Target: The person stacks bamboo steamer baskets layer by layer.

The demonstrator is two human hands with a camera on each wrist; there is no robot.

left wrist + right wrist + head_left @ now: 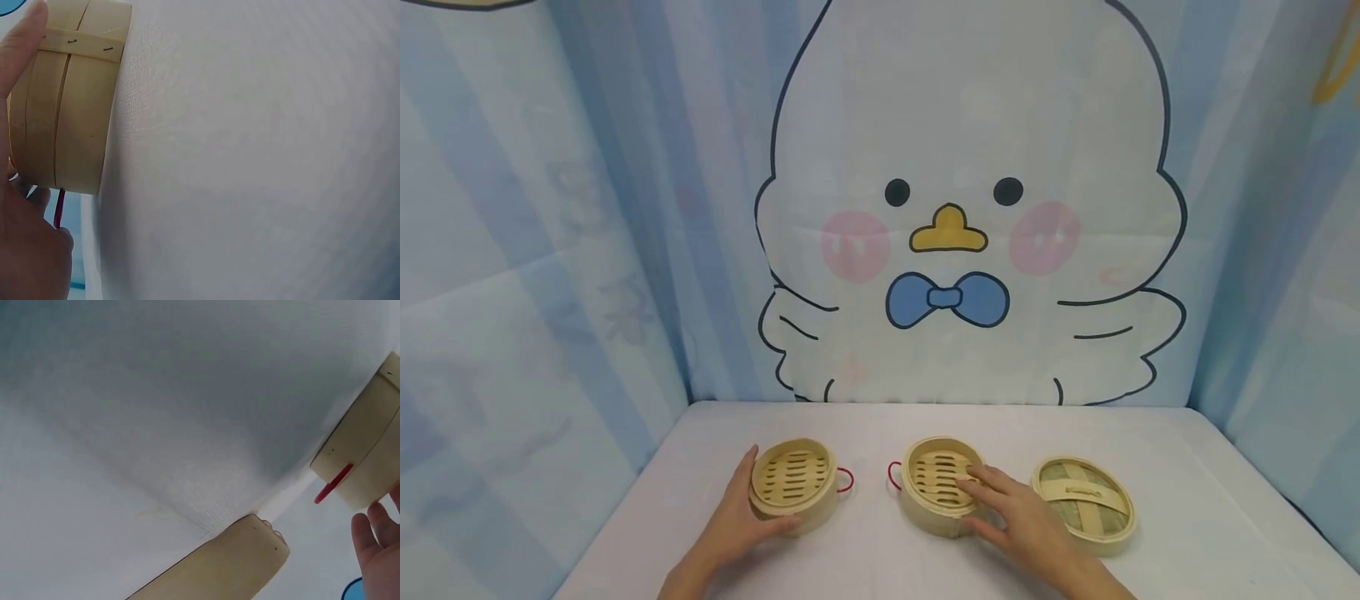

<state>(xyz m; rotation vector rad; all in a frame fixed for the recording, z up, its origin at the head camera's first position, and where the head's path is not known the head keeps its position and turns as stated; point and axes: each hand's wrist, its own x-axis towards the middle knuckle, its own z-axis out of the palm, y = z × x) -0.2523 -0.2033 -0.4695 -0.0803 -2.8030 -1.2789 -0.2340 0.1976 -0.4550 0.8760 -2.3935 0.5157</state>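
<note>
On the left of the table, my left hand [736, 518] holds a small round bamboo steamer basket [820, 512], thumb along the front wall and fingers around the far left side. The left wrist view shows the thumb across its stapled wall. A second bamboo steamer basket [925, 510] with a slatted base stands in the middle. My right hand [1030, 527] reaches over its right rim with fingers extended, the thumb low at the front. Red loops [846, 480] stick out from the baskets on their facing sides.
A woven bamboo lid [1093, 500] with a strap across its top lies right of the middle basket, beside my right forearm. The white table [865, 575] ends at a cloth backdrop [955, 358] with a cartoon bird, and blue cloth hangs along both sides.
</note>
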